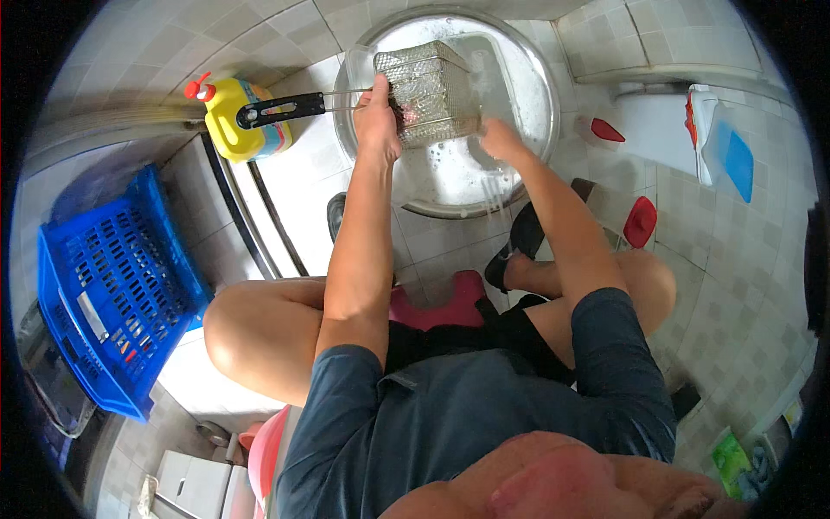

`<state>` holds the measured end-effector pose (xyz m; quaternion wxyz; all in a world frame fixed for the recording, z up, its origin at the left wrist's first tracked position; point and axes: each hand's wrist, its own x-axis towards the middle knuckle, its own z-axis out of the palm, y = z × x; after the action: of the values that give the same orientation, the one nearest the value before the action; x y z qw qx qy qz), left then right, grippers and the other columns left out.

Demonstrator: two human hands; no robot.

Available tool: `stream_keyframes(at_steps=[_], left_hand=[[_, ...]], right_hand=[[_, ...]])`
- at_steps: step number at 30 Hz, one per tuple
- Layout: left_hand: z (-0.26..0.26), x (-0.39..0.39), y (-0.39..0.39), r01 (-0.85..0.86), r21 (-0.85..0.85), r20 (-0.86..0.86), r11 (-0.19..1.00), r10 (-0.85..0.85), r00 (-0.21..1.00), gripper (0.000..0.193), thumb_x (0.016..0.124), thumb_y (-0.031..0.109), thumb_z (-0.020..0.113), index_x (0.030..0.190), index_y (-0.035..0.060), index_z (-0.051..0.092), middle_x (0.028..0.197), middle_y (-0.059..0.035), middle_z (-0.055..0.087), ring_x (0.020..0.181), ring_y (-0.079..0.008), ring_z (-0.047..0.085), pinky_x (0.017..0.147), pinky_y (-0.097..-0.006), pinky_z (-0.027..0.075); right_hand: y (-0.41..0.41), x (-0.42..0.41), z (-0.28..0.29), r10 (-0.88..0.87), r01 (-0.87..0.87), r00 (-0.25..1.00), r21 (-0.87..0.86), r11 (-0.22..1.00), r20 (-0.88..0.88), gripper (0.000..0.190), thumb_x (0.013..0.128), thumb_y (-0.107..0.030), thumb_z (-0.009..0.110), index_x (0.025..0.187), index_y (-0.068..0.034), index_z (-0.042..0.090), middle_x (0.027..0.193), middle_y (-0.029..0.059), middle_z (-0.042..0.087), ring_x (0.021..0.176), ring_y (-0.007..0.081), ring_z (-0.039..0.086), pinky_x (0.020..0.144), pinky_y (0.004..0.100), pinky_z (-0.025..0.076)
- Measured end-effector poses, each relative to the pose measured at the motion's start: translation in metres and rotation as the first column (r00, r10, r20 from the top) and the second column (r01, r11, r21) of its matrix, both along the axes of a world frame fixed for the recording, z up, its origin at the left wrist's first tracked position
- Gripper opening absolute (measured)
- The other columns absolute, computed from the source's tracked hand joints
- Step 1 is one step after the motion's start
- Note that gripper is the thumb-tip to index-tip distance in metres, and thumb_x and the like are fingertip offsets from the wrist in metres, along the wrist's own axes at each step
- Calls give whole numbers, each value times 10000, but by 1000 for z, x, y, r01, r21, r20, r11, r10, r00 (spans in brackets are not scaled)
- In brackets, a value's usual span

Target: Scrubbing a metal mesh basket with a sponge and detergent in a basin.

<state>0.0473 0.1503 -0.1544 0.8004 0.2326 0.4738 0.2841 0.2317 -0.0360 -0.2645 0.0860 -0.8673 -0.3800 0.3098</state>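
Observation:
A wire-mesh fryer basket with a black handle is tilted over a large round metal basin. My left hand grips the basket at its handle end, thumb up by the wire stems. Something dark and reddish shows through the mesh beside that hand; I cannot tell what it is. At the basket's far right edge is my right hand, blurred, with its fingers curled. Whether it holds the edge is unclear. Streaks of water fall below it. A clear rectangular container lies in the basin behind the basket.
A yellow jug with a red pump stands left of the basin. Further left is a blue slatted plastic crate. A pink stool is beneath me. On the right are a red brush-like item and a blue flat item.

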Motion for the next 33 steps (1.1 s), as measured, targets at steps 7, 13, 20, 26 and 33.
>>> stream_keyframes(at_steps=[7,13,20,26,33], left_hand=[[-22,21,-14,-67,54,180,996,56,982,276,967,319,664,973,79,528,848,-49,622,622,-138,578,505,-296,503],[-14,20,-44,-20,70,293,997,-1,956,205,1002,229,606,1120,93,506,1024,-53,629,890,-164,619,775,-338,541],[-20,31,-70,-64,44,376,997,43,926,264,1033,313,544,1191,102,536,1108,-69,639,958,-189,635,828,-347,555],[-7,39,-93,-13,58,281,998,-4,960,229,1032,327,549,1140,126,562,1060,-40,628,976,-164,600,845,-329,518],[-11,26,-87,142,178,202,974,-177,963,356,1021,433,541,1150,102,556,1065,-35,617,988,-153,568,855,-326,493]], right_hand=[[19,-6,55,-527,590,787,643,488,-321,249,901,-124,575,1093,33,590,1008,164,668,894,283,641,797,385,498],[43,-75,162,-309,-25,903,753,658,300,233,853,-120,643,1057,-13,613,939,165,665,862,316,619,815,423,467],[32,-120,153,36,-288,866,440,851,499,117,839,-145,554,906,-69,613,876,126,668,858,329,591,766,469,414],[37,-83,153,-211,-131,789,493,860,576,93,847,-102,613,895,-37,568,848,172,640,875,371,597,772,491,462],[26,-96,133,-40,-237,873,495,836,487,142,856,-140,600,903,-21,539,851,194,645,814,392,634,725,513,508]])
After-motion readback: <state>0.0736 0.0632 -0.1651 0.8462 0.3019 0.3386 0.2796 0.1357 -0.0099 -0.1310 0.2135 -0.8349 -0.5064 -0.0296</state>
